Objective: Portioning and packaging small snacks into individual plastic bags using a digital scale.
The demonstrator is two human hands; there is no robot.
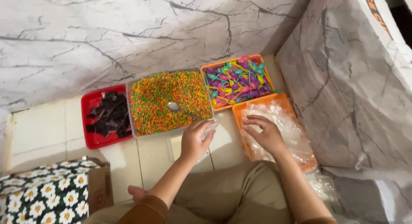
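My left hand holds a small clear plastic bag just in front of a clear tray of tiny multicoloured cereal bits, where a metal spoon lies on top. My right hand rests on a heap of clear plastic bags in an orange tray at the right. Its fingers press down on the top bags.
An orange tray of small coloured plastic spoons sits behind the bag tray. A red tray of dark pieces is at the left. A daisy-patterned cloth over a cardboard box stands near left. Marble-patterned walls surround the tiled floor.
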